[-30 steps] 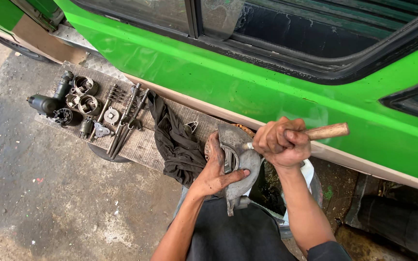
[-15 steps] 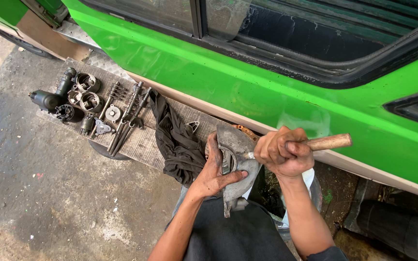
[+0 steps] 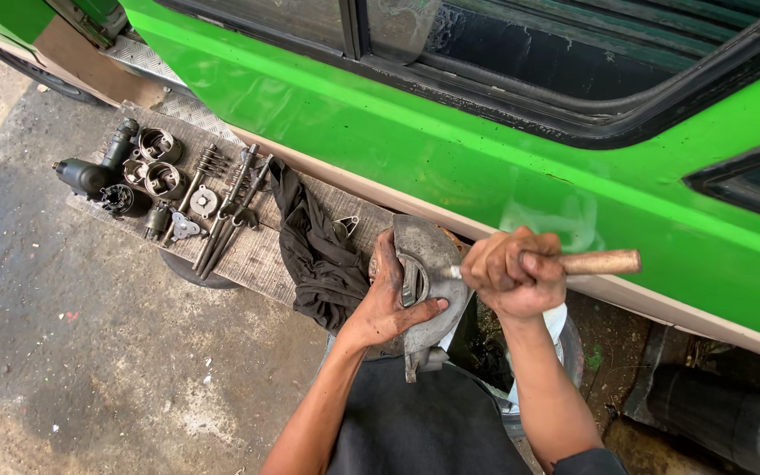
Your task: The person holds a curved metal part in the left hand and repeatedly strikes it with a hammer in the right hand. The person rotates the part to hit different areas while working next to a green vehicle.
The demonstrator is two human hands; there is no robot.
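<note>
Two greasy hands at work, left hand (image 3: 386, 303) gripping a curved grey metal housing (image 3: 428, 281) on the lap, right hand (image 3: 514, 274) fisted round a wooden-handled tool (image 3: 593, 262) (tip against the housing), black rag (image 3: 314, 251) beside, green vehicle (image 3: 450, 132) behind

Left hand (image 3: 386, 303) steadies a grey metal housing (image 3: 428, 264); right hand (image 3: 512, 274) grips a wooden-handled tool (image 3: 595, 262).

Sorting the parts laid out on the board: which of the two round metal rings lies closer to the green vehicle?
The upper ring, nearest the green body; the other ring lies below it.
</note>
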